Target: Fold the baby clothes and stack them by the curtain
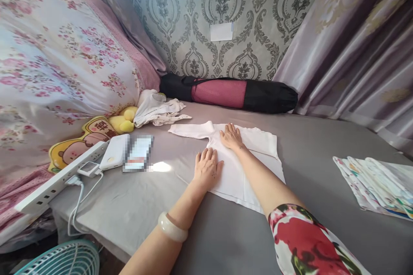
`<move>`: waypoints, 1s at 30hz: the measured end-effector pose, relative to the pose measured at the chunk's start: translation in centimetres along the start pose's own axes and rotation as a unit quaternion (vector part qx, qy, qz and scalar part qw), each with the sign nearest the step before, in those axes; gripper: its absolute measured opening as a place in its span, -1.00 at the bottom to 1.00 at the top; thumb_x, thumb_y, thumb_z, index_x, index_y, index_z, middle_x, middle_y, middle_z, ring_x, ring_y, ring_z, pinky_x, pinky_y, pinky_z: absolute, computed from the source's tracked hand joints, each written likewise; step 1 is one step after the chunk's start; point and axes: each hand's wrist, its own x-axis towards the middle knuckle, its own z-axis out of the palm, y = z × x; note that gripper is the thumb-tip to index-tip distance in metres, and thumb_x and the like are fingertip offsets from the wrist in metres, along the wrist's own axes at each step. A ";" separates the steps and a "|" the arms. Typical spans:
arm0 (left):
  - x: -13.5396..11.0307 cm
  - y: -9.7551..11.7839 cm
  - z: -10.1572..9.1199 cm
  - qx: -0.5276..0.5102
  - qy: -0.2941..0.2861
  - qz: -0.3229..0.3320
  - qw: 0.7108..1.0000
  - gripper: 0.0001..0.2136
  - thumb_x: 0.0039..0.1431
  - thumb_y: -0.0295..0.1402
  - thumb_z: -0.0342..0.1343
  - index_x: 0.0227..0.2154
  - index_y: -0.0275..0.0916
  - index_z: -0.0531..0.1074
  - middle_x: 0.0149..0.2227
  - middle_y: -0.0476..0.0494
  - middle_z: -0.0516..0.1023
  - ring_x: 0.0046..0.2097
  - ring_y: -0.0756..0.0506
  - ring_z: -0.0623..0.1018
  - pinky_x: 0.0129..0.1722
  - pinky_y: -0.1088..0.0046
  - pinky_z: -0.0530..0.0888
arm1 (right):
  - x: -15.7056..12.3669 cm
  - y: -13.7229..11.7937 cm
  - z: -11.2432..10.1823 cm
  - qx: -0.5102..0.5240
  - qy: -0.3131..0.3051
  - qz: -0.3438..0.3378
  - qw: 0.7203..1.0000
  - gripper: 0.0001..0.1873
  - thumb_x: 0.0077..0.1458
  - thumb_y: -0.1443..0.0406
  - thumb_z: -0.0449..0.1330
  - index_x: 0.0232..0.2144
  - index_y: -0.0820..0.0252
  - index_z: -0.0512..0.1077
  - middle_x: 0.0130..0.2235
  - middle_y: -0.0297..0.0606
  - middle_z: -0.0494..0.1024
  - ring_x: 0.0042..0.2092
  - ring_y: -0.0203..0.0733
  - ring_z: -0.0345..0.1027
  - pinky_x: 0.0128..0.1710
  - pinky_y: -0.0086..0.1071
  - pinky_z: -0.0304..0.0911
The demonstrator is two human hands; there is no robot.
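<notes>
A small white garment (pixel 254 146) lies spread flat on the grey sheet (pixel 226 240), one sleeve stretched to the left. My left hand (pixel 206 166) rests palm down on its near left edge, fingers flat and together. My right hand (pixel 231 136) lies flat farther up, near the collar, fingers stretched out. Neither hand grips anything. A pale bangle (pixel 172 227) circles my left wrist, and a red floral sleeve (pixel 303 240) covers my right upper arm.
Crumpled white clothes (pixel 158 109) and a yellow plush toy (pixel 124 120) lie at the back left beside a floral quilt (pixel 58 64). A power strip (pixel 58 180), charger and phone (pixel 138 152) sit left. Folded patterned cloths (pixel 377 187) lie right. A rolled mat bag (pixel 232 93) lines the wall. A fan (pixel 61 260) stands below.
</notes>
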 end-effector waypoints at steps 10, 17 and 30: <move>3.3 -3.2 -2.3 -0.198 -0.006 -0.105 0.975 -0.75 0.28 -0.26 -0.05 -0.13 -0.17 0.47 -0.11 -0.13 0.58 -0.05 -0.14 0.52 -0.06 0.38 0.40 | -0.3 -1.0 0.1 0.000 0.031 -0.076 0.997 -0.48 0.29 0.33 -0.17 0.25 0.31 0.14 0.34 -0.07 0.11 0.37 -0.12 -0.15 0.32 -0.14 -0.26; 6.2 -8.9 -3.8 -0.180 0.075 -0.274 0.942 -0.69 0.28 -0.31 -0.10 -0.06 -0.29 0.45 -0.06 -0.28 0.56 0.01 -0.19 0.50 -0.01 0.36 0.39 | -1.1 -3.4 -0.4 0.045 0.042 -0.069 0.996 -0.56 0.31 0.34 -0.22 0.09 0.29 0.32 0.17 -0.05 0.37 0.19 -0.15 0.19 0.16 -0.36 0.05; 9.3 -15.7 -4.7 -0.099 0.089 -0.399 0.907 -0.62 0.16 -0.17 0.03 -0.07 -0.34 0.37 0.04 -0.51 0.45 0.14 -0.39 0.39 0.05 0.10 0.34 | -2.0 -4.3 0.9 0.039 0.083 -0.032 0.995 -0.49 0.32 0.27 -0.22 0.22 0.36 0.18 0.28 -0.02 0.21 0.30 -0.08 -0.01 0.28 -0.24 -0.18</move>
